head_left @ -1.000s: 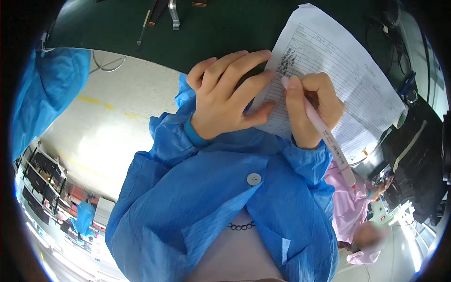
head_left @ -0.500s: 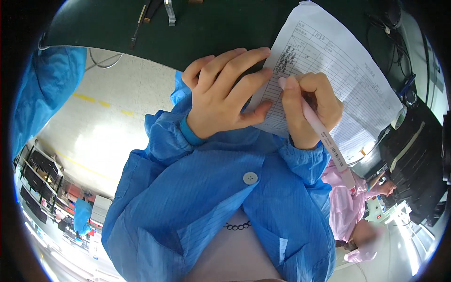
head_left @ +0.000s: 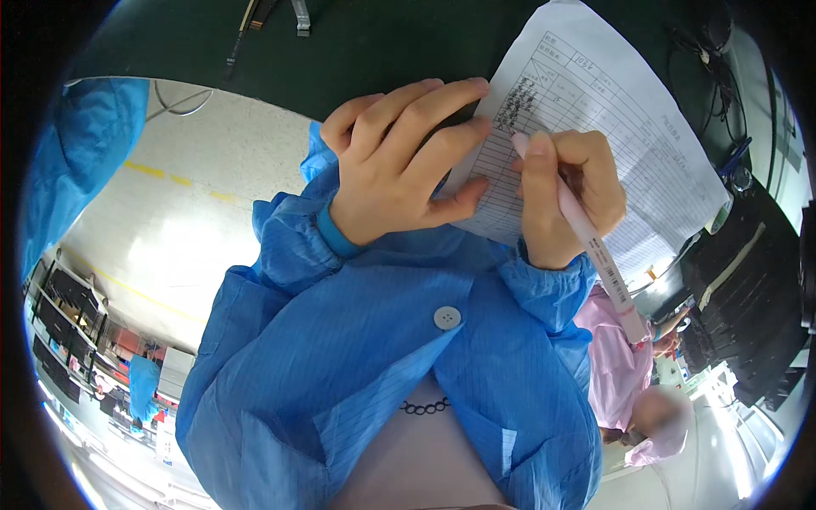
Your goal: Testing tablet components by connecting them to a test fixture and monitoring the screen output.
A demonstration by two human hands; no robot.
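Note:
A printed form (head_left: 612, 140) with ruled rows and columns lies tilted on the dark green tabletop. Handwriting fills part of a column near its left edge. My right hand (head_left: 569, 191) is closed around a pale pink pen (head_left: 599, 255), its tip end resting by the lowest written entries. The pen slants down past the wrist. My left hand (head_left: 404, 161) has its fingers spread, fingertips on the left margin of the form, nothing in its grasp. A blue band (head_left: 337, 235) circles my left wrist.
On the dark green table (head_left: 170, 42), a few thin flat strips (head_left: 246, 30) lie at the far left. Black cables (head_left: 722, 93) bunch at the right. A person in pink (head_left: 620, 357) is at lower right; a blue sleeve (head_left: 81, 161) shows at left.
My right hand and the pen have shifted slightly right and the pen tip a little upward on the form. My left hand stays spread on the paper's edge.

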